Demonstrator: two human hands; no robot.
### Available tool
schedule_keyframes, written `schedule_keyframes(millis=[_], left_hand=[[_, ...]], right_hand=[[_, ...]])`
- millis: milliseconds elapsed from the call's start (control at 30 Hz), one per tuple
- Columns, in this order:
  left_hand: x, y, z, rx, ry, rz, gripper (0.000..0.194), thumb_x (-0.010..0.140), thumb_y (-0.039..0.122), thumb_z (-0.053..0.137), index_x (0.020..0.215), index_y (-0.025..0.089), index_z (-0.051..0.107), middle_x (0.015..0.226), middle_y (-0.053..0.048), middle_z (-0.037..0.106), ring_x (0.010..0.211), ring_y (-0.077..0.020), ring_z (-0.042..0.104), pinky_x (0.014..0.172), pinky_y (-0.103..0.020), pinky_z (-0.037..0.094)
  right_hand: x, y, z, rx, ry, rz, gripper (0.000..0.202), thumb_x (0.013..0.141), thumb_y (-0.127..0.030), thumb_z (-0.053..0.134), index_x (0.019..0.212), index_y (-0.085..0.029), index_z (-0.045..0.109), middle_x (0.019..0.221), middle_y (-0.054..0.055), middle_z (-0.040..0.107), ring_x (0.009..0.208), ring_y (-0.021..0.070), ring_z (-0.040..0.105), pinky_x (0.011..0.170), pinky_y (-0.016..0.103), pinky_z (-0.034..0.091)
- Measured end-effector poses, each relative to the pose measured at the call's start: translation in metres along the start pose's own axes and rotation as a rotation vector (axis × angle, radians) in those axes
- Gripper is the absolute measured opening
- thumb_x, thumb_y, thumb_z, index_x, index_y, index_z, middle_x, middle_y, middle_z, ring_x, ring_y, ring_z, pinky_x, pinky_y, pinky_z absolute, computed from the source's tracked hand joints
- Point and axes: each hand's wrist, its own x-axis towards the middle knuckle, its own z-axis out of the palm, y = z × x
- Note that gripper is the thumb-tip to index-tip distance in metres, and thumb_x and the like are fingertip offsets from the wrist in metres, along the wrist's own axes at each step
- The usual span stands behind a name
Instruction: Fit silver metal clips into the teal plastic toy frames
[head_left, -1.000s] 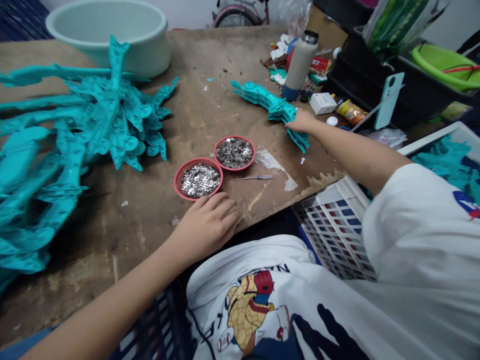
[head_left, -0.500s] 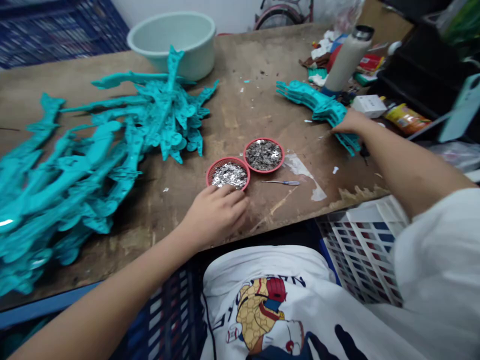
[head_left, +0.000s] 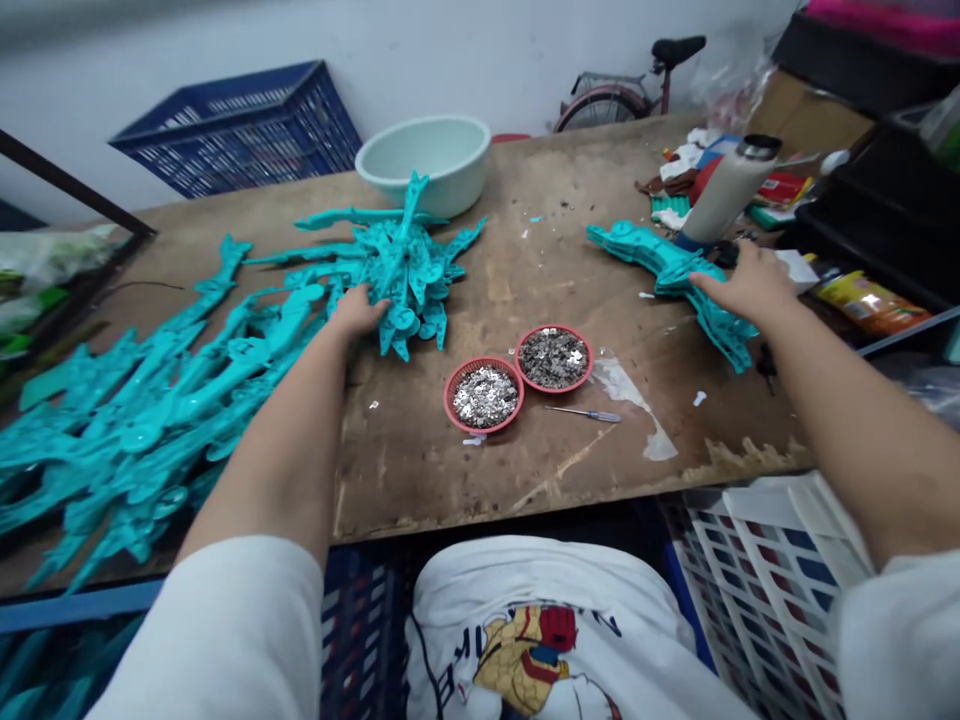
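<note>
My left hand reaches to the near left side of a heap of turquoise plastic parts; its fingertips touch or overlap the parts, and whether it grips one is unclear. On the right, my right hand is over a small stack of turquoise parts, thumb and fingers spread apart. A larger pile of long turquoise parts lies at the left. Two red baskets of small metal pieces, one nearer and one farther, stand between my hands. A small screwdriver lies beside them.
A pale green basin stands at the back, near a blue crate. At the right are a bottle, a white box and a yellow packet. A white crate is below the table's front edge.
My left hand has moved from the nearer red basket to the turquoise heap. My right hand has loosened from the stack and its fingers are spread. The view has tilted up.
</note>
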Motion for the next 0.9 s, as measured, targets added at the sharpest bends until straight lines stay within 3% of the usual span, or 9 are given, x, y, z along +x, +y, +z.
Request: schedule_keyframes(millis=[100, 200, 333, 400, 467, 567, 667, 800, 900], left_hand=[[0.004, -0.005, -0.006, -0.041, 0.022, -0.297, 0.117, 0.112, 0.117, 0.029, 0.124, 0.009, 0.074, 0.126, -0.025, 0.091, 0.131, -0.0382, 0.087, 0.122, -0.063, 0.066], [-0.003, -0.002, -0.031, -0.073, 0.021, -0.447, 0.103, 0.102, 0.117, 0.066, 0.127, 0.017, 0.073, 0.145, -0.029, 0.088, 0.147, -0.0509, 0.082, 0.121, -0.07, 0.066], [-0.027, 0.028, -0.075, -0.124, 0.047, -0.493, 0.096, 0.103, 0.103, 0.079, 0.142, 0.018, 0.065, 0.163, -0.016, 0.082, 0.154, -0.0361, 0.078, 0.12, -0.051, 0.056], [-0.039, 0.058, -0.087, -0.159, 0.096, -0.51, 0.091, 0.102, 0.093, 0.089, 0.15, 0.021, 0.058, 0.168, -0.011, 0.079, 0.152, -0.0354, 0.08, 0.115, -0.05, 0.054], [-0.048, 0.098, -0.086, -0.18, 0.152, -0.498, 0.086, 0.103, 0.086, 0.09, 0.152, 0.025, 0.054, 0.171, -0.011, 0.075, 0.155, -0.0362, 0.078, 0.115, -0.052, 0.054], [-0.062, 0.177, -0.063, -0.34, 0.322, -0.452, 0.078, 0.103, 0.073, 0.094, 0.148, 0.027, 0.05, 0.167, -0.014, 0.072, 0.156, -0.0338, 0.074, 0.123, -0.055, 0.057], [-0.101, 0.268, -0.041, -0.621, 0.362, -0.328, 0.072, 0.11, 0.059, 0.094, 0.154, 0.03, 0.045, 0.17, -0.016, 0.071, 0.155, -0.0324, 0.076, 0.126, -0.054, 0.065], [-0.195, 0.351, -0.065, -0.835, 0.019, -0.104, 0.071, 0.116, 0.04, 0.088, 0.17, 0.03, 0.042, 0.165, -0.017, 0.078, 0.137, -0.028, 0.088, 0.105, -0.041, 0.076], [-0.249, 0.368, -0.098, -0.528, -0.203, 0.336, 0.027, 0.115, 0.027, 0.09, 0.136, 0.026, 0.073, 0.131, -0.009, 0.092, 0.115, -0.0288, 0.093, 0.094, -0.04, 0.077]], right_hand=[[-0.005, -0.007, 0.001, -0.002, 0.086, -0.074, 0.083, 0.123, -0.044, 0.088, 0.193, -0.005, 0.065, 0.193, 0.041, 0.059, 0.185, 0.051, 0.053, 0.15, 0.055, 0.045], [-0.004, -0.01, 0.0, -0.004, 0.174, -0.163, 0.071, 0.121, -0.034, 0.087, 0.183, -0.001, 0.074, 0.19, 0.039, 0.062, 0.187, 0.0472, 0.05, 0.155, 0.051, 0.038], [-0.005, -0.023, -0.015, 0.062, 0.268, -0.28, 0.062, 0.115, -0.02, 0.088, 0.173, 0.001, 0.08, 0.184, 0.038, 0.069, 0.183, 0.045, 0.056, 0.157, 0.051, 0.037], [-0.017, -0.047, -0.024, 0.202, 0.204, -0.322, 0.069, 0.115, -0.015, 0.085, 0.181, 0.003, 0.071, 0.175, 0.036, 0.077, 0.175, 0.0445, 0.066, 0.154, 0.054, 0.045], [-0.046, -0.084, -0.029, 0.383, 0.008, -0.394, 0.076, 0.12, -0.023, 0.082, 0.19, -0.002, 0.061, 0.166, 0.032, 0.084, 0.165, 0.0445, 0.077, 0.148, 0.06, 0.054], [-0.119, -0.151, -0.03, 0.621, -0.342, -0.74, 0.088, 0.119, -0.047, 0.09, 0.197, -0.023, 0.056, 0.173, 0.023, 0.083, 0.161, 0.0435, 0.08, 0.14, 0.064, 0.065], [-0.199, -0.199, -0.041, 0.778, -0.388, -1.025, 0.08, 0.121, -0.06, 0.085, 0.19, -0.029, 0.063, 0.172, 0.016, 0.083, 0.161, 0.0431, 0.079, 0.138, 0.061, 0.066], [-0.25, -0.191, -0.069, 0.687, -0.543, -1.108, 0.032, 0.125, -0.037, 0.066, 0.145, -0.021, 0.086, 0.134, 0.009, 0.092, 0.132, 0.0317, 0.087, 0.125, 0.047, 0.069], [-0.241, -0.158, -0.068, 0.515, -0.932, -1.055, 0.019, 0.118, -0.027, 0.07, 0.107, -0.022, 0.085, 0.103, 0.006, 0.091, 0.102, 0.0247, 0.086, 0.102, 0.035, 0.069]])
